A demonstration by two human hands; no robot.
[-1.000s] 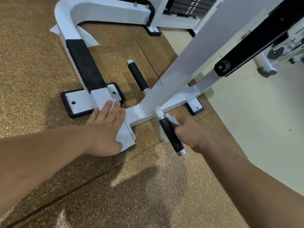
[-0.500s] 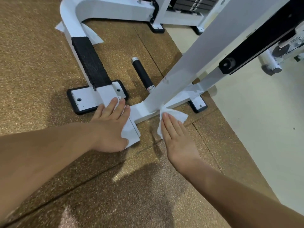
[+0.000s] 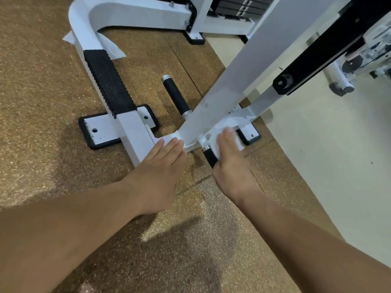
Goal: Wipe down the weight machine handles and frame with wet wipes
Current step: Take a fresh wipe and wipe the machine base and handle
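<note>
The white weight machine frame [image 3: 135, 132] lies low on the brown floor, and a slanted white post [image 3: 237, 77] rises from its base. My left hand [image 3: 156, 172] rests flat, fingers together, on the base near the foot of the post. My right hand [image 3: 230, 161] presses a white wet wipe [image 3: 226, 127] flat against the base bar to the right of the post. Its palm covers most of the near black handle [image 3: 209, 156]. A second black handle [image 3: 176, 96] sticks out on the far side of the post.
A black ribbed foot pad [image 3: 109, 83] covers the frame bar on the left. Black-edged foot plates [image 3: 95, 132] [image 3: 250, 134] sit on the floor. A weight stack [image 3: 239, 5] stands at the top. A pale floor [image 3: 328, 166] begins at the right. Another white sheet [image 3: 112, 47] lies under the curved bar.
My right hand let go of the near handle, then slid the wipe forward and right onto the base bar. My left hand shifted right toward the post.
</note>
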